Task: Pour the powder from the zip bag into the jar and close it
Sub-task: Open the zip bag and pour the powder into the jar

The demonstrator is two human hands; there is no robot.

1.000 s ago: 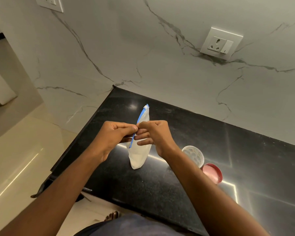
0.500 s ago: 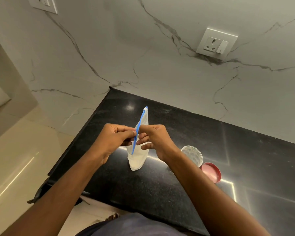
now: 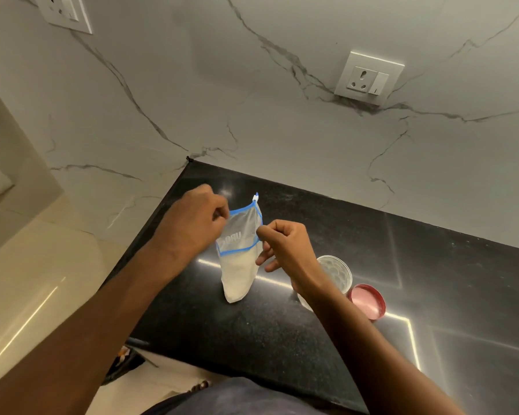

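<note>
A clear zip bag (image 3: 237, 265) with a blue zipper strip stands upright over the black counter, white powder filling its lower half. My left hand (image 3: 192, 226) pinches the left lip of its mouth and my right hand (image 3: 285, 250) pinches the right lip, so the mouth gapes wide. To the right, behind my right wrist, stands a clear open jar (image 3: 337, 272), partly hidden by the wrist. Its red lid (image 3: 367, 301) lies upside down on the counter just right of the jar.
The black counter (image 3: 282, 333) ends at a left edge and a near edge, with pale floor (image 3: 27, 280) below on the left. A marble wall (image 3: 282, 115) rises behind, with a socket (image 3: 367, 77) on the right and a switch plate (image 3: 66, 12) at top left.
The bag's mouth was pinched flat between both hands; my hands have since pulled apart, left hand up and left, and the mouth now gapes.
</note>
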